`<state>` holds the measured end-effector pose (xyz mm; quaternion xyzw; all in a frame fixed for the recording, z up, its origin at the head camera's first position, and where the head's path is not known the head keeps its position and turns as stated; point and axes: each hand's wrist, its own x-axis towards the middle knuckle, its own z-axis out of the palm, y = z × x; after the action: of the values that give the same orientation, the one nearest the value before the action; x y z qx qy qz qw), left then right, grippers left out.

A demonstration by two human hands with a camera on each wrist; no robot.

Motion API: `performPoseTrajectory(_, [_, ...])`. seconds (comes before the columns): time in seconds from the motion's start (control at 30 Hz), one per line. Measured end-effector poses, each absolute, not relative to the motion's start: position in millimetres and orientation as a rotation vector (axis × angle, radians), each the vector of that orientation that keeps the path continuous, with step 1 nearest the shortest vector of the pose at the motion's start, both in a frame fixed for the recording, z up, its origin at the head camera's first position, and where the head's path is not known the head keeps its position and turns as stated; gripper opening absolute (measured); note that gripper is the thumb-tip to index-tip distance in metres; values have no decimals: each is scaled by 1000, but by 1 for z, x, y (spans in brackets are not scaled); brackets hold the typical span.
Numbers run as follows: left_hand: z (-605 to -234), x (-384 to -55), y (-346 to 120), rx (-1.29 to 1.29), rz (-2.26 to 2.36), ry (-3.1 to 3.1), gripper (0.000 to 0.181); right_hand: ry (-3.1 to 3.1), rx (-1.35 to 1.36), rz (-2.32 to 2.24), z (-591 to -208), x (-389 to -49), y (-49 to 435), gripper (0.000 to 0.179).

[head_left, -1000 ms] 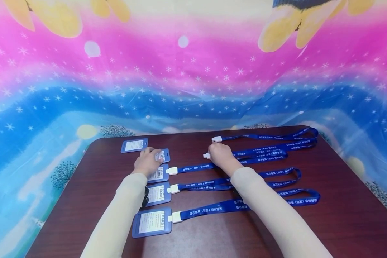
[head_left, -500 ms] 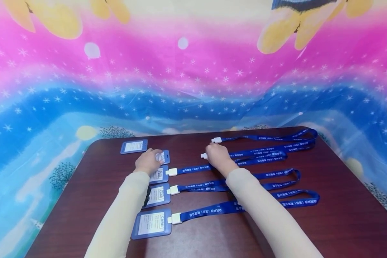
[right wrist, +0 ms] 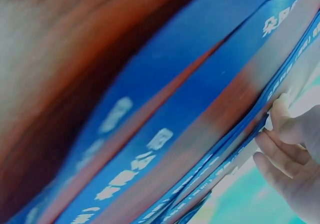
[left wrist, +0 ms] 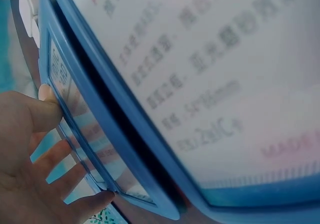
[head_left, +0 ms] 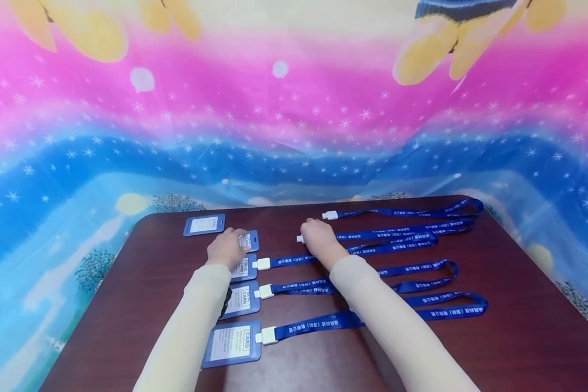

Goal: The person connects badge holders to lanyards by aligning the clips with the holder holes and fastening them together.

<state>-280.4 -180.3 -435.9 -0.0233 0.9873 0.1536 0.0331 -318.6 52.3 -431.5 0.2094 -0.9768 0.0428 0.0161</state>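
Observation:
My left hand (head_left: 225,247) holds a blue-framed ID card holder (head_left: 254,240) near the back of the table, its thumb and fingers at the holder's edges. The hand covers much of that holder. Farther right, my right hand (head_left: 319,238) pinches a blue lanyard (head_left: 397,234) close to its white clip (head_left: 300,239). A gap separates this clip from the held holder's slotted end. In the right wrist view the thumb (right wrist: 281,111) and fingertips close on the blue strap. Just in front of the left hand lies another card holder (head_left: 247,267), joined to a lanyard by a white clip (head_left: 262,264).
Two more card holders, one in the middle (head_left: 242,299) and one in front (head_left: 232,344), lie joined to lanyards. A loose card holder (head_left: 204,224) lies back left. A loose lanyard (head_left: 397,212) stretches along the back right. A printed cloth (head_left: 294,120) hangs behind the brown table (head_left: 127,326).
My right hand has moved left, drawing the lanyard and its clip closer to the holder in the left hand. The left hand stays nearly in place.

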Motion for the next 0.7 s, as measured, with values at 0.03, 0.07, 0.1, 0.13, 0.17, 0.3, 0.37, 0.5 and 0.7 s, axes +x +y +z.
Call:
performPoseTrajectory(0.03, [-435,-280,-180,-71,473,3038,48,-3037,656,141,-431,-319,50,10])
performPoseTrajectory(0.07, [-435,-281,-180,-70,470,3035,49,-3037,658,145,-431,-319,47,10])
performPoseTrajectory(0.1, [-434,-281,-180,-70,468,3033,49,-3039,657,147,-432,-319,44,10])
performPoseTrajectory(0.13, [-434,-281,-180,-71,464,3031,49,-3039,658,152,-432,-319,41,10])
performPoseTrajectory(0.17, [-433,-280,-179,-73,461,3027,49,-3040,660,157,-432,-319,38,11])
performPoseTrajectory(0.3, [-433,-279,-179,-76,444,3024,49,-3039,656,169,-433,-319,26,13])
performPoseTrajectory(0.37, [-433,-279,-180,-70,434,3030,49,-3033,658,174,-433,-319,20,13])
performPoseTrajectory(0.5, [-435,-281,-181,-48,429,3043,50,-3016,665,190,-433,-319,9,13])
performPoseTrajectory(0.7, [-436,-282,-180,-30,417,3052,49,-3014,665,174,-433,-321,-5,14])
